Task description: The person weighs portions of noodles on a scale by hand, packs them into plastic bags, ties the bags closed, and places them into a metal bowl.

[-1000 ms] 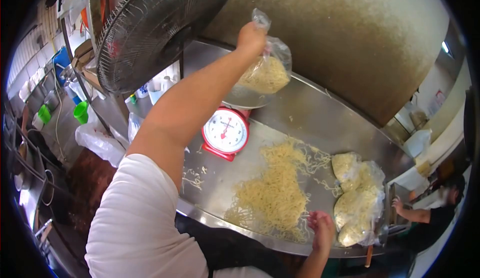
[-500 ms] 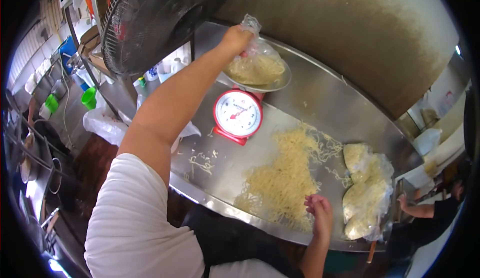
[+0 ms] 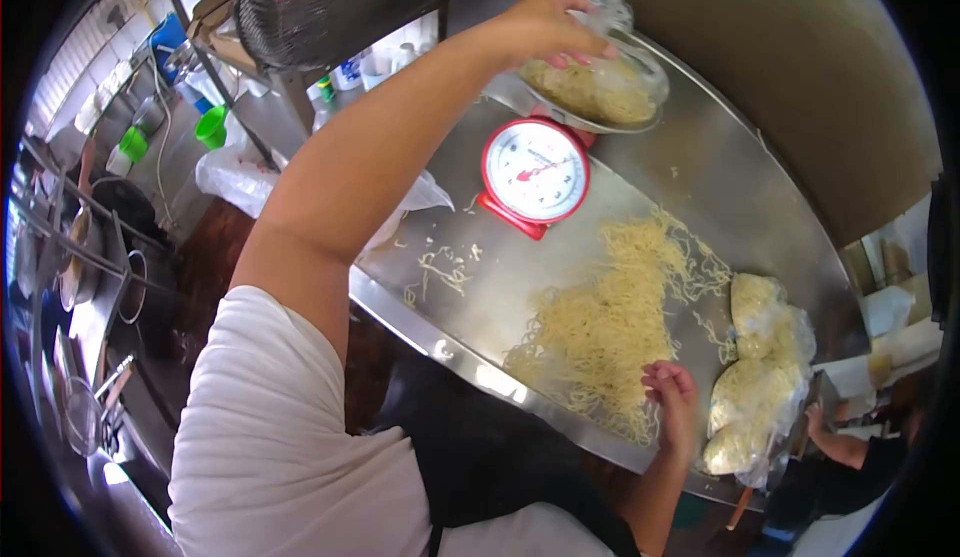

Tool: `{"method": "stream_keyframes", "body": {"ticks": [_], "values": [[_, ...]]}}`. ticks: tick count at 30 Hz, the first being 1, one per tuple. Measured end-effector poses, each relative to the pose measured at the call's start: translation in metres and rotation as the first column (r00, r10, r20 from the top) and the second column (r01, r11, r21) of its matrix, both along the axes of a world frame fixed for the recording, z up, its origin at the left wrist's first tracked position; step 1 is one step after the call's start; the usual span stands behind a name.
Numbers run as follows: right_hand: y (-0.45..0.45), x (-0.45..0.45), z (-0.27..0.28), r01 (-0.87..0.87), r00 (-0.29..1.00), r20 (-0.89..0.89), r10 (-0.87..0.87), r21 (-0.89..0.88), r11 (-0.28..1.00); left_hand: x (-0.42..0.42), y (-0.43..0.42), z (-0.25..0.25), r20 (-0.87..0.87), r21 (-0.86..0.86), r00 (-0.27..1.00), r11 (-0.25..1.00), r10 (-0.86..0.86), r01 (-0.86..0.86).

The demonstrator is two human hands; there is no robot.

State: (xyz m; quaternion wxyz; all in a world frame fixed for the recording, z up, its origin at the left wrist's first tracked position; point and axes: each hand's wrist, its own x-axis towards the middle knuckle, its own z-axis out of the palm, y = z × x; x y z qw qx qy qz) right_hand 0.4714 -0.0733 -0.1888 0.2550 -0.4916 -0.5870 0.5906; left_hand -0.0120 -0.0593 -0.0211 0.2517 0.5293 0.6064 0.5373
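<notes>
My left hand (image 3: 555,32) reaches to the plastic bag of noodles (image 3: 600,87), which sits in the pan of a red dial scale (image 3: 536,172). Thumb and fingers are parted beside the bag's gathered top, and the hand looks open. The scale's red needle points toward the lower left of the dial. My right hand (image 3: 675,397) hovers at the near right edge of a loose heap of yellow noodles (image 3: 610,317), its fingers loosely curled and holding nothing visible.
Several filled noodle bags (image 3: 755,377) lie to the right on the metal table (image 3: 470,327). Noodle scraps (image 3: 440,269) are scattered left of the heap. A large fan (image 3: 330,7) stands at upper left. Another person's arm (image 3: 838,445) shows at far right.
The view has shifted, so the table contents sit farther right and the scale higher. My left hand has loosened from the bag's neck, its fingers parting. The right hand stays by the heap.
</notes>
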Motion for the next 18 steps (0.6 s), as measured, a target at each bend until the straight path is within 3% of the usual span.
{"method": "stream_keyframes", "body": {"ticks": [2, 6, 9, 10, 13, 14, 16, 17, 18], "values": [[0.012, -0.009, 0.018, -0.045, 0.999, 0.025, 0.043, 0.099, 0.994, 0.001, -0.004, -0.004, -0.019, 0.044, 0.997, 0.996, -0.072, 0.073], [0.033, -0.063, 0.086, -0.168, 0.985, 0.024, 0.170, 0.345, 0.923, 0.012, -0.004, -0.005, 0.092, 0.082, 0.995, 0.996, -0.037, 0.029], [0.030, -0.122, 0.145, -0.260, 0.961, 0.063, 0.270, 0.546, 0.797, 0.017, 0.015, -0.016, -0.099, 0.269, 0.976, 0.950, 0.192, -0.159], [0.025, -0.141, 0.163, -0.291, 0.948, 0.072, 0.310, 0.590, 0.753, 0.028, 0.006, -0.007, -0.120, 0.228, 0.968, 0.955, 0.222, -0.191], [0.021, -0.188, 0.187, -0.403, 0.882, 0.093, 0.462, 0.656, 0.638, 0.051, 0.009, 0.001, -0.353, 0.344, 0.848, 0.898, 0.395, -0.276], [0.023, -0.201, 0.192, -0.440, 0.852, 0.100, 0.514, 0.669, 0.599, 0.056, 0.010, 0.007, -0.472, 0.278, 0.784, 0.912, 0.403, -0.301], [0.033, -0.225, 0.192, -0.515, 0.809, 0.188, 0.557, 0.684, 0.517, 0.051, 0.022, 0.008, -0.493, 0.236, 0.787, 0.927, 0.372, -0.290], [0.040, -0.237, 0.190, -0.430, 0.867, 0.200, 0.457, 0.764, 0.480, 0.044, 0.031, 0.003, -0.510, 0.211, 0.784, 0.935, 0.353, -0.284], [0.049, -0.249, 0.186, -0.343, 0.915, 0.194, 0.354, 0.835, 0.430, 0.029, 0.044, -0.004, -0.380, 0.132, 0.896, 0.972, 0.230, -0.194]]}}
